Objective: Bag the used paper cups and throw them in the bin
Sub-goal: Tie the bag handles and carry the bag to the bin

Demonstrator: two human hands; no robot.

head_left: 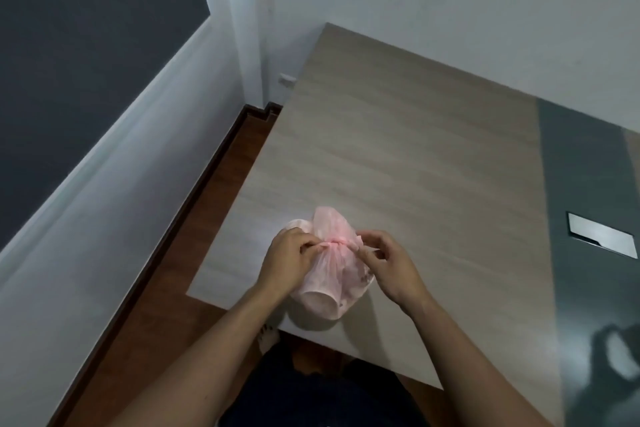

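A thin pink plastic bag [329,282] rests on the near left corner of the wooden table [415,149]. White paper cups show through its skin; one cup's round base faces me near the table edge. The bag's neck is gathered into a tight twist with a loose ruffle above it. My left hand [289,258] pinches the twisted neck from the left. My right hand [388,260] pinches the other end of the neck from the right. No bin is in view.
A grey glossy strip [588,218] runs along the table's right side with a silver rectangular plate [602,236] set in it. Brown wooden floor [173,288] lies to the left, bounded by a white wall [86,236] and dark skirting.
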